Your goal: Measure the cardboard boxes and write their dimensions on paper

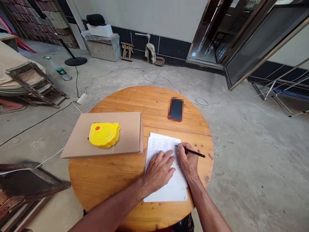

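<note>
White sheets of paper [166,192] lie in a loose stack near the front of a round wooden table [108,187]. Rows of small dark writing cover the upper part of the top sheet. My left hand [160,168] rests palm down on the paper, its fingers stretched out below the rows. In my right hand [189,161] a slim black pen [196,152] is pinched, its tip at the right end of the writing. The right hand leans on the sheet's right edge.
A cardboard box [129,132] occupies the table's left side, with a yellow tape measure [104,135] on top. A dark blurred rectangular object [176,109] lies toward the back. Cables [142,69] trail across the floor. A wooden chair [36,83] stands at the left.
</note>
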Motion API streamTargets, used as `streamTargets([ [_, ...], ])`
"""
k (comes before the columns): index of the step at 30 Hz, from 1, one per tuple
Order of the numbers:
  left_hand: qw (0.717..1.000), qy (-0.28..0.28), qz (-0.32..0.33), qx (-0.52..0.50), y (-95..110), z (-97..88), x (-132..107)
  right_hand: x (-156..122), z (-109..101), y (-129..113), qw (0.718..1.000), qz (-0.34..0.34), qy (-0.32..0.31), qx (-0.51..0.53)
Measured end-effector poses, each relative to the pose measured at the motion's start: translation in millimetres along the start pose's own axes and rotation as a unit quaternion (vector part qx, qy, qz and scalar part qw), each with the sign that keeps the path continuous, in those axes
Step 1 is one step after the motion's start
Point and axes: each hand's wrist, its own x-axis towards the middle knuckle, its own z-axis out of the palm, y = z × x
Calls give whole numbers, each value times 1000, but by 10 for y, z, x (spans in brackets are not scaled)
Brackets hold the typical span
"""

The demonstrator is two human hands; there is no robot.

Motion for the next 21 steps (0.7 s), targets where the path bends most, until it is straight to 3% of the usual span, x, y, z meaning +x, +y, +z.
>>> streamTargets([
  [8, 1000, -2, -1, -2, -3, 3, -10, 4, -31, -3, 999, 17, -2, 29],
  [15, 1000, -3, 0, -8, -2, -12, 1, 13, -69, 73, 995, 35, 40, 79],
  [21, 1000, -3, -3, -5, 4, 2, -14, -3, -76, 68, 998, 13, 40, 45],
])
